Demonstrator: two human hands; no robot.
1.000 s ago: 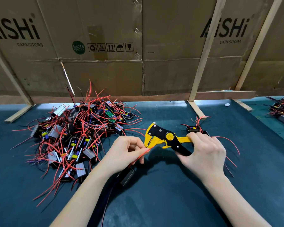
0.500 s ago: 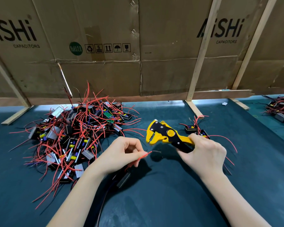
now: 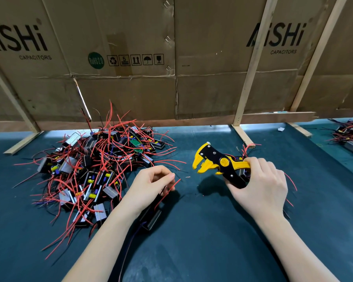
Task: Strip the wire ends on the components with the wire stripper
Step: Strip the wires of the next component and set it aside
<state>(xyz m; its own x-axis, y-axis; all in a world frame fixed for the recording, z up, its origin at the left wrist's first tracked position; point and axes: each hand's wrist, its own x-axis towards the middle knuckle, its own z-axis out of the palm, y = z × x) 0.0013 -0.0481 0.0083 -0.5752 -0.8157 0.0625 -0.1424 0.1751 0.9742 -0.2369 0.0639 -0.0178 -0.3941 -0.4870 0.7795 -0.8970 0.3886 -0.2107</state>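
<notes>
My right hand (image 3: 259, 184) grips the handles of a yellow and black wire stripper (image 3: 214, 159), whose jaws gape toward the left. My left hand (image 3: 149, 184) pinches the red wire (image 3: 167, 193) of a small black component (image 3: 153, 217) that hangs under my wrist. The wire's tip points up and right, a hand's width short of the jaws. A tiny red scrap of insulation (image 3: 187, 177) lies on the mat between the hands. A big pile of components with red wires (image 3: 90, 171) sits to the left.
The work surface is a dark green mat (image 3: 192, 241). A cardboard wall on wooden struts (image 3: 171, 78) closes off the back. A few components (image 3: 245, 151) lie behind my right hand. Another heap of wired parts (image 3: 351, 137) sits at the far right.
The stripper has pulled away to the right and its jaws have opened. The red wire has come out of the jaws and dropped lower, and a red scrap now lies on the mat.
</notes>
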